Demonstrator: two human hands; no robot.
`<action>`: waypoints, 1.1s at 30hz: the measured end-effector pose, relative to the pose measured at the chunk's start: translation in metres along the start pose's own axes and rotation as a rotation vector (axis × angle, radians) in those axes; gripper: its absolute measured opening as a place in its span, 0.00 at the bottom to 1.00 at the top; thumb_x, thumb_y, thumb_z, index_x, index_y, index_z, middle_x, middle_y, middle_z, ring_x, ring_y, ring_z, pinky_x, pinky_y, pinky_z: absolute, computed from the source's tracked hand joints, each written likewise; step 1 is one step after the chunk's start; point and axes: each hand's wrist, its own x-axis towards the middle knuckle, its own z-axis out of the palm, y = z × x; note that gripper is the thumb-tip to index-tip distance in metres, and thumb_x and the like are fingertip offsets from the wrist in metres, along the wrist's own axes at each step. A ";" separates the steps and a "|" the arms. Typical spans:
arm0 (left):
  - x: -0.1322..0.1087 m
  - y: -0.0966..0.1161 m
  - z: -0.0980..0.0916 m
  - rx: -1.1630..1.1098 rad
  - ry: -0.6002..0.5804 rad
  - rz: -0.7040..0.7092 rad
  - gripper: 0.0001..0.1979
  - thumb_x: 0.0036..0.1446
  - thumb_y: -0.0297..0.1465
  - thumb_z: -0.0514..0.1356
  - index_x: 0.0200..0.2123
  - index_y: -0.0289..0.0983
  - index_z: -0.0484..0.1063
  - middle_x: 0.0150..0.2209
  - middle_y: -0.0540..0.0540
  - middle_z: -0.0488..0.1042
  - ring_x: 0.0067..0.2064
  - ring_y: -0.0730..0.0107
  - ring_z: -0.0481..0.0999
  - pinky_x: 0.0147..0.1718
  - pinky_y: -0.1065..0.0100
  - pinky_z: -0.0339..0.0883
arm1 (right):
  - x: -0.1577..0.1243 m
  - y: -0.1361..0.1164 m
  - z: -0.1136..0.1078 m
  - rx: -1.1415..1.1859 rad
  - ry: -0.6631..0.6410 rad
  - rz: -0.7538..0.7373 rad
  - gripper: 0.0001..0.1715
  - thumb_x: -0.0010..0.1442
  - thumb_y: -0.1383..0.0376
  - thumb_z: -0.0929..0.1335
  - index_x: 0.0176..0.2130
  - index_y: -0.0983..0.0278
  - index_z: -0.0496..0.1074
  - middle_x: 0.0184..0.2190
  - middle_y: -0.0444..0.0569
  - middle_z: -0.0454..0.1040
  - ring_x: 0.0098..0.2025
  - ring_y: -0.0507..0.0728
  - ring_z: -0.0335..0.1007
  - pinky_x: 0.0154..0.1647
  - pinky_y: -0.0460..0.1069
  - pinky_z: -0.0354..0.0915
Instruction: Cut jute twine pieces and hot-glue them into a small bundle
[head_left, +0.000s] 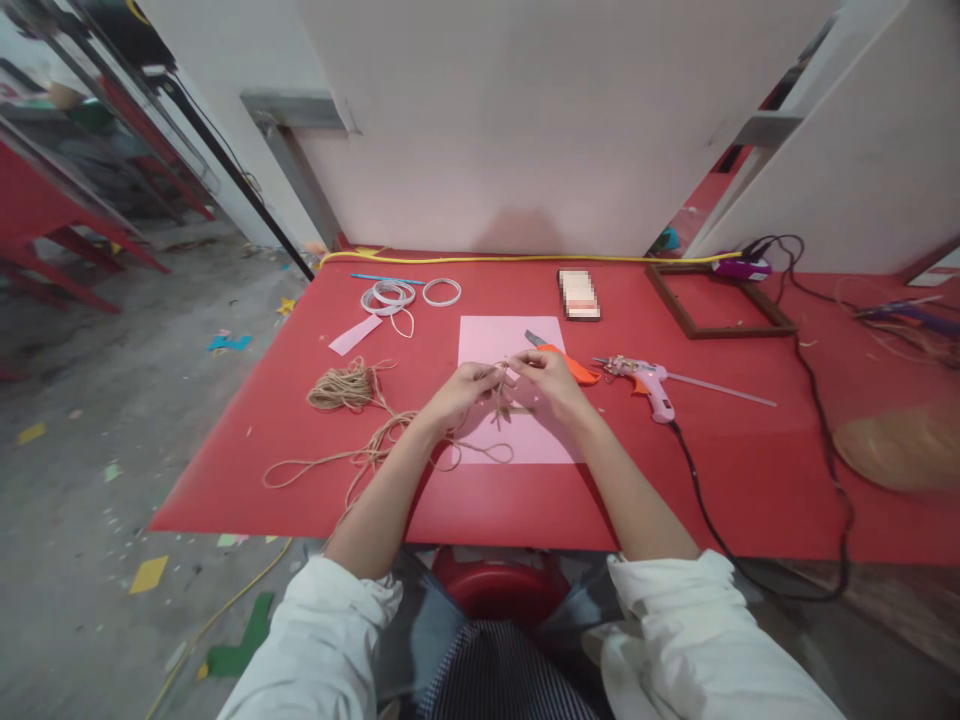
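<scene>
My left hand (465, 392) and my right hand (547, 378) pinch a short length of jute twine (499, 395) above a pink paper sheet (510, 340). That length runs down from my fingertips in several loose ends. A coiled bundle of the same twine (349, 388) lies left of my left hand, and a loose loop (375, 455) trails over the sheet's edge. Just beyond my right hand lies an orange-handled cutter (570, 365), partly hidden by my fingers. A pink hot glue gun (651, 388) lies to the right of it.
The red table (517, 510) holds white tape rolls (390, 297), a pink paper strip (356, 334), a pixelated flat object (578, 294) and a wooden frame (720, 300). A black cord (825, 440) runs along the right, and a yellow cable (525, 258) along the back.
</scene>
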 end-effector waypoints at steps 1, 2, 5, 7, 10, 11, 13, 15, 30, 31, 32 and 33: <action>0.000 0.000 0.000 -0.002 0.005 -0.002 0.26 0.56 0.52 0.63 0.34 0.31 0.79 0.26 0.43 0.78 0.24 0.76 0.63 0.26 0.70 0.51 | 0.000 0.000 0.000 0.014 -0.015 0.014 0.23 0.50 0.48 0.76 0.34 0.65 0.80 0.32 0.49 0.79 0.36 0.57 0.72 0.38 0.51 0.64; 0.000 0.000 0.000 0.001 0.016 -0.001 0.26 0.56 0.52 0.63 0.34 0.31 0.79 0.25 0.44 0.77 0.24 0.76 0.62 0.26 0.70 0.50 | -0.001 -0.001 0.000 0.031 -0.031 0.032 0.23 0.49 0.48 0.76 0.34 0.65 0.80 0.32 0.49 0.78 0.36 0.56 0.71 0.37 0.51 0.64; 0.000 0.000 -0.001 0.017 0.039 0.011 0.25 0.56 0.50 0.63 0.34 0.31 0.79 0.22 0.48 0.73 0.24 0.77 0.60 0.27 0.70 0.51 | -0.001 -0.001 0.000 0.074 -0.058 0.063 0.26 0.46 0.47 0.78 0.35 0.64 0.80 0.32 0.49 0.78 0.37 0.56 0.71 0.38 0.51 0.65; -0.001 0.001 -0.001 0.023 0.037 0.014 0.24 0.56 0.50 0.63 0.33 0.31 0.79 0.22 0.48 0.73 0.24 0.76 0.61 0.27 0.70 0.52 | 0.000 -0.001 0.001 0.067 -0.045 0.049 0.26 0.43 0.47 0.79 0.34 0.64 0.80 0.34 0.49 0.79 0.38 0.57 0.72 0.41 0.52 0.66; -0.001 0.003 0.001 0.017 0.026 0.010 0.23 0.57 0.48 0.63 0.34 0.31 0.79 0.24 0.47 0.75 0.25 0.76 0.62 0.28 0.70 0.53 | -0.001 -0.001 0.002 0.055 -0.033 0.038 0.25 0.43 0.48 0.79 0.33 0.64 0.79 0.33 0.49 0.78 0.38 0.57 0.72 0.44 0.53 0.65; -0.002 0.003 0.001 0.011 0.023 0.012 0.23 0.57 0.48 0.63 0.34 0.31 0.79 0.25 0.47 0.75 0.25 0.76 0.62 0.28 0.70 0.53 | -0.001 -0.001 0.003 0.065 -0.038 0.047 0.25 0.44 0.48 0.79 0.33 0.64 0.79 0.32 0.48 0.78 0.37 0.56 0.72 0.43 0.52 0.65; -0.002 0.003 0.002 -0.011 0.014 0.019 0.22 0.57 0.47 0.63 0.34 0.32 0.79 0.25 0.47 0.76 0.25 0.76 0.62 0.28 0.70 0.52 | -0.002 -0.001 0.004 0.095 -0.060 0.067 0.24 0.44 0.48 0.79 0.32 0.64 0.78 0.30 0.46 0.76 0.35 0.55 0.70 0.41 0.51 0.64; -0.002 0.003 0.003 -0.046 0.001 0.025 0.21 0.56 0.47 0.63 0.34 0.32 0.78 0.24 0.47 0.76 0.25 0.77 0.63 0.27 0.70 0.52 | -0.002 -0.002 0.004 0.113 -0.081 0.070 0.24 0.45 0.48 0.78 0.31 0.64 0.77 0.27 0.45 0.74 0.33 0.54 0.69 0.39 0.50 0.64; -0.002 0.001 0.002 0.003 -0.048 0.036 0.17 0.58 0.43 0.63 0.39 0.34 0.75 0.24 0.51 0.71 0.26 0.74 0.67 0.29 0.69 0.55 | 0.000 -0.001 0.005 0.099 0.013 0.058 0.23 0.43 0.48 0.77 0.29 0.64 0.76 0.27 0.46 0.75 0.34 0.55 0.68 0.40 0.51 0.62; -0.001 0.000 0.003 0.005 -0.021 0.042 0.17 0.59 0.44 0.62 0.38 0.34 0.75 0.24 0.52 0.68 0.25 0.75 0.65 0.28 0.70 0.55 | 0.000 -0.002 0.006 0.091 0.018 0.049 0.23 0.44 0.48 0.77 0.29 0.64 0.75 0.27 0.46 0.75 0.34 0.55 0.68 0.40 0.51 0.62; 0.000 -0.001 0.004 0.018 0.009 0.051 0.18 0.60 0.46 0.61 0.37 0.35 0.75 0.23 0.53 0.66 0.25 0.75 0.63 0.27 0.70 0.55 | -0.001 -0.003 0.008 0.079 0.019 0.036 0.23 0.45 0.47 0.76 0.28 0.64 0.75 0.27 0.46 0.75 0.34 0.55 0.68 0.39 0.50 0.62; 0.002 -0.002 0.004 0.048 0.044 0.062 0.19 0.61 0.47 0.59 0.36 0.35 0.74 0.23 0.53 0.64 0.25 0.75 0.62 0.27 0.70 0.55 | -0.002 -0.004 0.008 0.065 0.020 0.024 0.23 0.46 0.47 0.76 0.27 0.64 0.74 0.27 0.46 0.74 0.34 0.55 0.68 0.39 0.50 0.62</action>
